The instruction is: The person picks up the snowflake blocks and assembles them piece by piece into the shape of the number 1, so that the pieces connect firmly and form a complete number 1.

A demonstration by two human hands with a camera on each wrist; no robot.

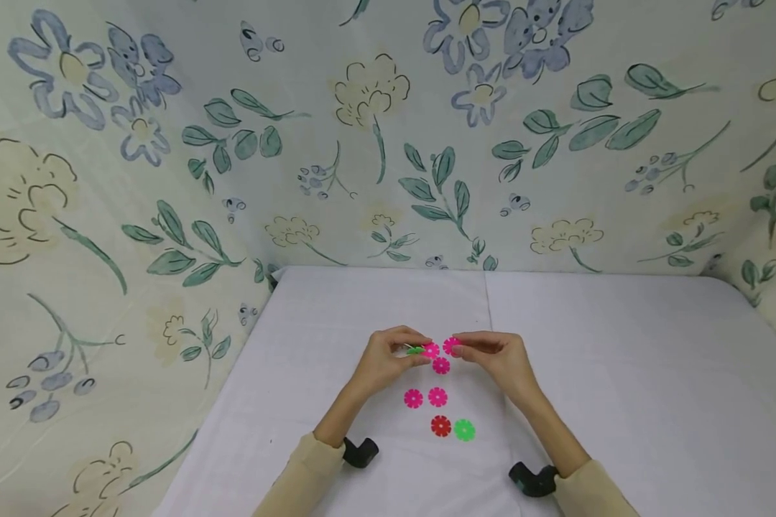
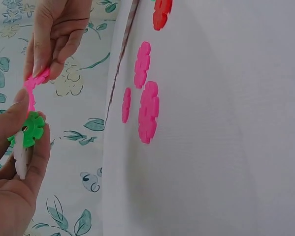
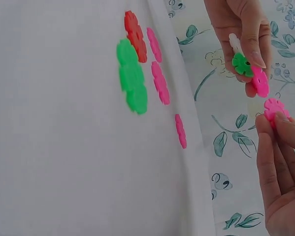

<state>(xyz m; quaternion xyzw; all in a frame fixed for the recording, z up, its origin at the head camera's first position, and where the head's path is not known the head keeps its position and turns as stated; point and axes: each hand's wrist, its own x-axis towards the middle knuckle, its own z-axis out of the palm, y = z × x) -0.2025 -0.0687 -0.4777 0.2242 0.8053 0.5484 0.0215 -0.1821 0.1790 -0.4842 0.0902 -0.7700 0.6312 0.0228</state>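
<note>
My left hand (image 1: 386, 359) pinches a small joined piece of notched, flower-shaped plastic discs. In it a white disc (image 2: 20, 160) and a pink disc (image 3: 260, 82) stick out from a green disc (image 2: 34, 129). Between the thumb and fingers of my right hand (image 1: 503, 359) is a single pink flower disc (image 3: 273, 108). Both hands are raised over the table, fingertips facing each other. In the right wrist view a small gap shows between the two pink discs. Just below the hands in the head view lies a loose pink disc (image 1: 441, 366).
Nearer me on the white cloth (image 1: 621, 402) lie two more pink discs, a left one (image 1: 413, 398) and a right one (image 1: 437, 396). Closer still, a red disc (image 1: 440, 426) sits beside a green one (image 1: 465, 430). Floral fabric (image 1: 375, 201) hangs behind the table.
</note>
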